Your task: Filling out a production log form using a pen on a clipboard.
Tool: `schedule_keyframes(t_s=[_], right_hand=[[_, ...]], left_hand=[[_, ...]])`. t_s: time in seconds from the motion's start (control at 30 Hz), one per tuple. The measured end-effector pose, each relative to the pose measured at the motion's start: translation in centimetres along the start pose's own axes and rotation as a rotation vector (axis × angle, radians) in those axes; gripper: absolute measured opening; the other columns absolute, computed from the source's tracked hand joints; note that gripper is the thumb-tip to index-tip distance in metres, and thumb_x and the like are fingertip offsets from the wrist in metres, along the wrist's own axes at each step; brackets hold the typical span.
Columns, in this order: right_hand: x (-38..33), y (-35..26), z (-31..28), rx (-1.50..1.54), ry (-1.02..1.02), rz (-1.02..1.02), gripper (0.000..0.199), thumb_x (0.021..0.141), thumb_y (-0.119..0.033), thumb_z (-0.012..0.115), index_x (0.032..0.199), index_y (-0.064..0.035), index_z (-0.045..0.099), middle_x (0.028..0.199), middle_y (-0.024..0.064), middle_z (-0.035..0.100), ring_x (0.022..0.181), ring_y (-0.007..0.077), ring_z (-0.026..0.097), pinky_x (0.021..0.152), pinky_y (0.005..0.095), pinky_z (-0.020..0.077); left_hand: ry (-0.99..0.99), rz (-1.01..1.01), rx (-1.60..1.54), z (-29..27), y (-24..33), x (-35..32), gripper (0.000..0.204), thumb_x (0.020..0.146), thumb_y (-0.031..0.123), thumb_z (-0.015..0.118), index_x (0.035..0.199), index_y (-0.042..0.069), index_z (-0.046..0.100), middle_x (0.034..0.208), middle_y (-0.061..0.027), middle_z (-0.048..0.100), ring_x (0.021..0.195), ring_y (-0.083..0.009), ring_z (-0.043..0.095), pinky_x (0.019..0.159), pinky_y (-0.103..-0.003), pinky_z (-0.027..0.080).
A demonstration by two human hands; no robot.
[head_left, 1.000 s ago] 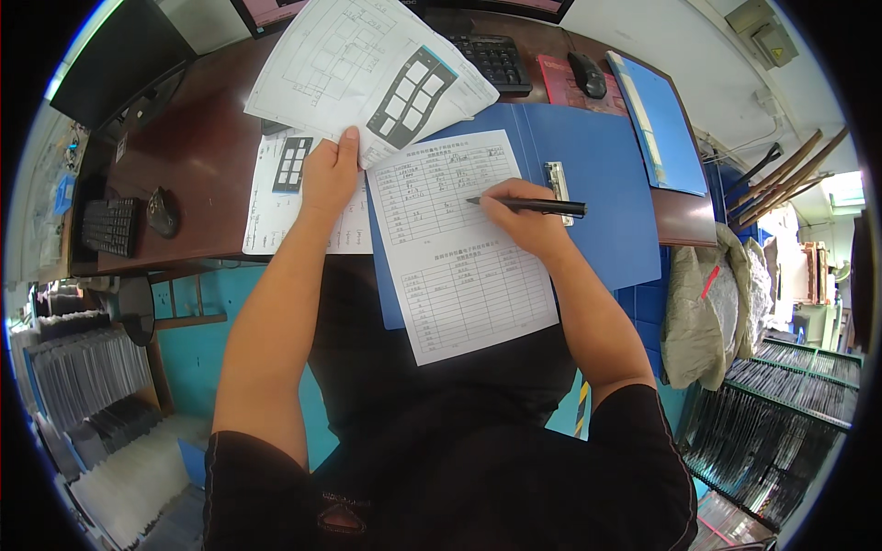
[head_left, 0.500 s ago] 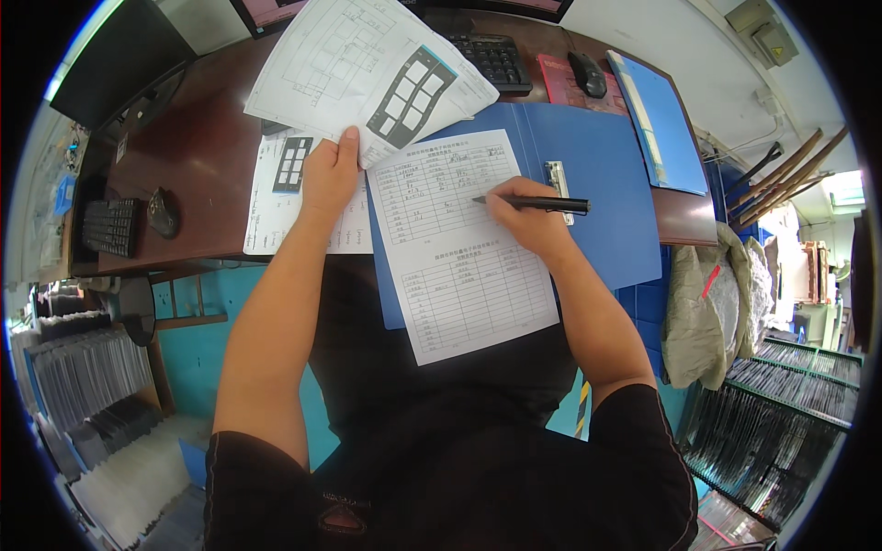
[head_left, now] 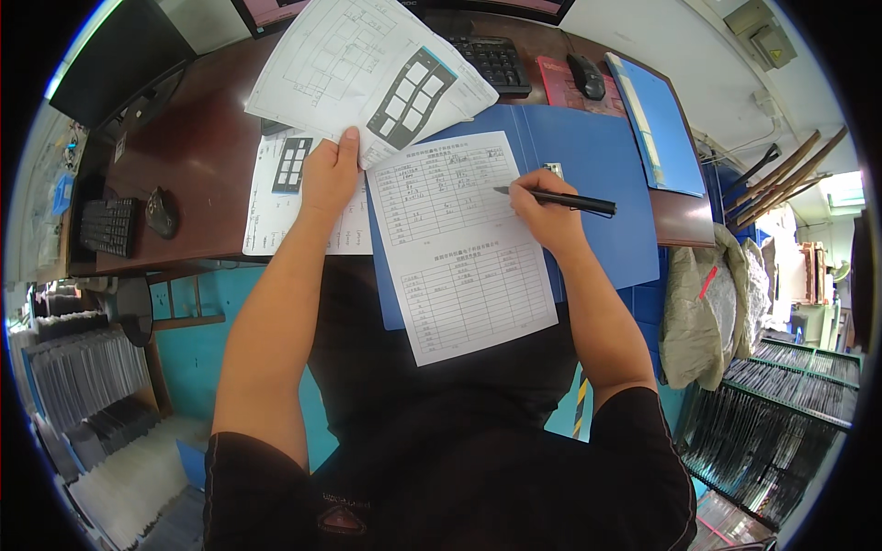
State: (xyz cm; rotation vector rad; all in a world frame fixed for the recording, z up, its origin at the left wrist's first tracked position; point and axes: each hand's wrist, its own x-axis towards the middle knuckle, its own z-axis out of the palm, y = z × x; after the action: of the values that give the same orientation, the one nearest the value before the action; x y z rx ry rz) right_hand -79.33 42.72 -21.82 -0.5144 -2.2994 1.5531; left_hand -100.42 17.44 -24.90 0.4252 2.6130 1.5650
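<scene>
A black pen [head_left: 590, 203] is pinched in my right hand [head_left: 548, 219], its tip over the right part of a printed form's upper table. That form [head_left: 473, 298] has two ruled tables, the upper one partly filled in by hand, and it lies on an open blue folder [head_left: 617, 197] with a metal clip. Up and to the left, my left hand [head_left: 331, 179] is closed on the lower corner of several drawing sheets [head_left: 335, 60], lifted at an angle, with a dark panel picture on the top one. Beneath that hand rests another sheet [head_left: 266, 216] with writing.
Behind the papers are a black keyboard [head_left: 490, 64] and a mouse [head_left: 586, 76] on a red item. A second blue folder [head_left: 657, 124] lies at right. Another keyboard [head_left: 110, 227], mouse [head_left: 162, 213] and monitor [head_left: 119, 60] stand left. Racks [head_left: 772, 432] of thin panels flank the desk.
My right hand has moved right across the form with the pen, and new handwritten marks show in the upper table. The left hand and its sheets stay put.
</scene>
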Motion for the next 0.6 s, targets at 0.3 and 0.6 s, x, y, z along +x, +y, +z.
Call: schedule_keyframes(t_s=[0.3, 0.6], right_hand=[[-0.02, 0.55, 0.22, -0.103, -0.064, -0.044, 0.012, 0.086, -0.012, 0.071, 0.084, 0.0004, 0.069, 0.070, 0.0025, 0.066, 0.064, 0.0067, 0.056, 0.058, 0.0254, 0.0458], [-0.11, 0.54, 0.11, -0.155, -0.032, -0.008, 0.012, 0.085, -0.011, 0.071, 0.083, 0.0002, 0.069, 0.069, 0.0025, 0.066, 0.064, 0.0065, 0.056, 0.058, 0.0254, 0.0458]], left_hand=[[0.003, 0.004, -0.020, 0.23, -0.66, 0.23, 0.059, 0.101, 0.047, 0.054, 0.078, -0.005, 0.067, 0.070, -0.0175, 0.068, 0.066, -0.0271, 0.065, 0.066, -0.038, 0.050], [-0.014, -0.009, -0.009, -0.04, 0.18, -0.11, 0.057, 0.102, 0.047, 0.054, 0.082, -0.005, 0.068, 0.070, -0.0166, 0.068, 0.067, -0.0263, 0.066, 0.067, -0.037, 0.050]])
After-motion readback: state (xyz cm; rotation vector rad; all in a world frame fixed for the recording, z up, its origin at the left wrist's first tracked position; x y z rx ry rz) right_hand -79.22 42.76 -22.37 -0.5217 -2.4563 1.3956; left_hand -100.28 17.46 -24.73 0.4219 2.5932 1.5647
